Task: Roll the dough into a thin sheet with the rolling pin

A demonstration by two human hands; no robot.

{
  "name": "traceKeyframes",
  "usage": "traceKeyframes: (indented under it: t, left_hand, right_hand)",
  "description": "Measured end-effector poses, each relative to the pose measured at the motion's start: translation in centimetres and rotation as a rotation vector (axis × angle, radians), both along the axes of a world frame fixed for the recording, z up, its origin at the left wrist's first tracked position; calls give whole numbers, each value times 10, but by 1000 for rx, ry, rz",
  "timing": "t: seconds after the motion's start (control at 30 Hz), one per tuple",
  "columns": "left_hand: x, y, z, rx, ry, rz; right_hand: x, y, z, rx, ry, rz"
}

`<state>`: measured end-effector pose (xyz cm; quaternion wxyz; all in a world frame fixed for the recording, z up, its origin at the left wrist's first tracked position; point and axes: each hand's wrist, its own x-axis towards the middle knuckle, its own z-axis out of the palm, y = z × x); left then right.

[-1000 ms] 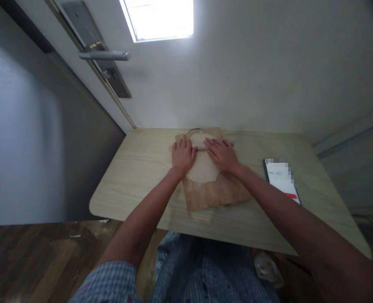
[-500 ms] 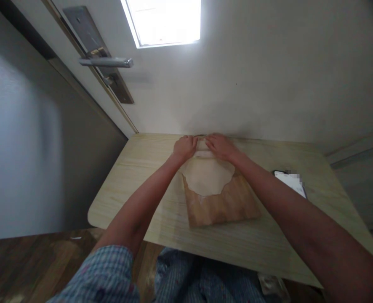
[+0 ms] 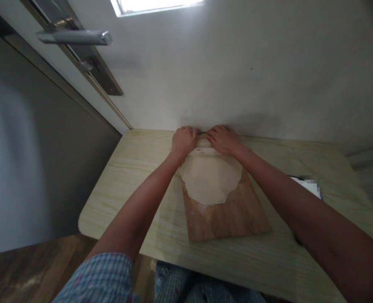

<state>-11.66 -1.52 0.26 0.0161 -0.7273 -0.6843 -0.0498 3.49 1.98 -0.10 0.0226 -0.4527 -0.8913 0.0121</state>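
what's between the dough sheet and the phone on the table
In the head view, the right forearm crosses between the dough sheet and the phone, partly hiding the phone; a strip of wooden board shows beside the dough.

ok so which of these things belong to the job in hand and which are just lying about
In the job:
left hand and right hand, over the pin
pin, partly hidden
dough, flat on the board
board
table, under the board

Just about:
phone, on the table, partly hidden
door handle
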Motion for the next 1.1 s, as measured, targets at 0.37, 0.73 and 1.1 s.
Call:
traceKeyframes:
  t: [0.37,0.73,1.1]
  left_hand:
    - [9,-15,-3,71,-44,209]
    - [16,-42,-6,143,-49,188]
    - [23,-84,-15,218,-47,148]
  right_hand:
    - [3,-14,0,22,12,-38]
    - [9,-39,-3,80,50,-21]
    - [11,-89,-8,156,127,-128]
